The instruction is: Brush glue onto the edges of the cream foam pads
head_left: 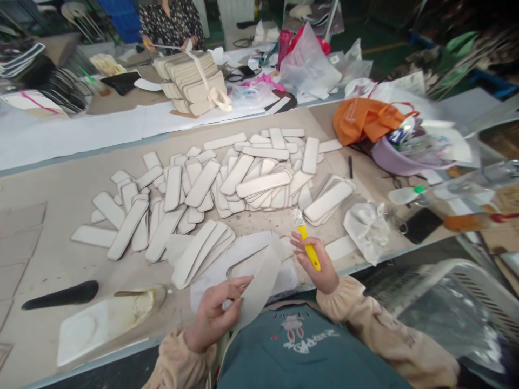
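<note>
My left hand (217, 312) pinches the edge of a long pale strip (261, 283), which is tilted up in front of my apron. In my right hand (318, 265) is a brush (310, 249) with a yellow handle; its whitish, crusted bristles point away from me. Under the strip lies a white sheet (203, 289) with a thin dark-edged outline on it. A fanned stack of pale rounded strips (198, 251) sits just beyond my left hand. Farther back, a big heap of similar strips (243, 178) covers the middle of the table.
At the left are a cut-open plastic container (87, 327) with glue-like residue and a black-handled tool (60, 295). A white bag (367, 229), a phone-like black slab (421, 226) and a purple basin (405, 162) stand right. Across the table, a person (172, 27) handles a tied stack (190, 81).
</note>
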Motion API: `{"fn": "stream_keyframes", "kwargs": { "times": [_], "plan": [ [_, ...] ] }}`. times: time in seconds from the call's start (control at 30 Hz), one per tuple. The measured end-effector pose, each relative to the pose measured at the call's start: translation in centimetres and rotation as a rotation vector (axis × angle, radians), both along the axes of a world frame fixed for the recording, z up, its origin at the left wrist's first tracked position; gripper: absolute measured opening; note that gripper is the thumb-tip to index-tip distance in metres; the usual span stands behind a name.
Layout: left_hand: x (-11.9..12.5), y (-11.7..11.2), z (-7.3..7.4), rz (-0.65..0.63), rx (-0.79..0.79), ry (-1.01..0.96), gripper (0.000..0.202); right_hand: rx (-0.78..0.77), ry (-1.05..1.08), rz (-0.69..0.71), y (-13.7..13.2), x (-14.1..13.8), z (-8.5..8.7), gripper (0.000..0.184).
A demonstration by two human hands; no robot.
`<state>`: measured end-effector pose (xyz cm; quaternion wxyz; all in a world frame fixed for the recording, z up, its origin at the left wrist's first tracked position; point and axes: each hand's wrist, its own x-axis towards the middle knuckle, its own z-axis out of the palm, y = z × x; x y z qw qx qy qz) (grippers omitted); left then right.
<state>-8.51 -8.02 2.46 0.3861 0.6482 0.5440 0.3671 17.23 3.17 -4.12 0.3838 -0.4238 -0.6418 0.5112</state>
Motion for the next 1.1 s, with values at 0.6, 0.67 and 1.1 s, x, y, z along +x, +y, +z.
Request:
{"fn": "stream_keyframes", "kwargs": {
  "times": [0.6, 0.67, 1.1],
  "plan": [
    [-0.2, 0.0, -13.0, 0.510, -0.548, 0.046, 0.033, 0.181, -0.448, -0.085, 2.1, -0.1, -8.1, 0.015],
    [0.0, 0.1, -13.5, 0.524, -0.533, 0.166, 0.029, 0.218, -0.478, -0.077, 2.6, -0.4, -8.8, 0.015],
    [0.2, 0.5, -14.8, 0.527, -0.426, 0.446, 0.020, 0.278, -0.630, -0.036, 3.7, -0.6, -10.5, 0.013]
  ]
}}
